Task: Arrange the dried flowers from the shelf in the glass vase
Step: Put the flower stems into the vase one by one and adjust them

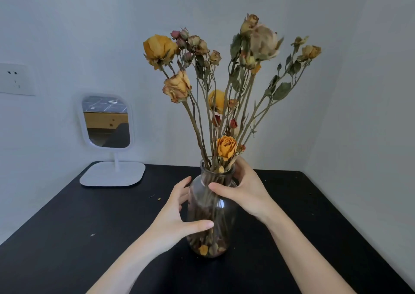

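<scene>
Hands [177,213] [247,192] clasp the glass vase [224,215] between them, left one lower.

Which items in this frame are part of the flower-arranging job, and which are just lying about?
Part of the job: dried flowers; vase holding them; left hand and right hand, both gripping the vase.

Lying about: mirror; socket on the wall; petal scraps on the table.

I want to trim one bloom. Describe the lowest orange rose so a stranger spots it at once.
Start at the glass vase on the black table. Just above its mouth, beside the right hand, sits the orange rose. It is the lowest bloom of all.
</scene>
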